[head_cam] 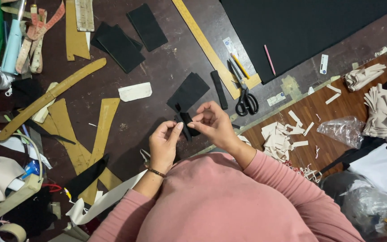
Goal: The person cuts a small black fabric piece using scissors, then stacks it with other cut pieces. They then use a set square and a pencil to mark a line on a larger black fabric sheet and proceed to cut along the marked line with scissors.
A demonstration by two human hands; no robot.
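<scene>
My left hand (pixel 164 145) and my right hand (pixel 213 123) meet over the dark table, both pinching a small black fabric piece (pixel 185 122) between fingertips. The piece sticks up between the two hands, partly hidden by my fingers. Just beyond it lies a larger black fabric rectangle (pixel 188 92) and a narrow black strip (pixel 219 89). Black-handled scissors (pixel 245 99) rest to the right of my right hand. A thin bracelet circles my left wrist.
A long wooden ruler (pixel 204 42) runs diagonally toward a big black sheet (pixel 301 27) with a pink pencil (pixel 269 59). Brown paper pattern pieces (pixel 75 134) and black rectangles (pixel 121 47) lie left. White scraps (pixel 281 136) and folded cloth (pixel 379 107) sit right.
</scene>
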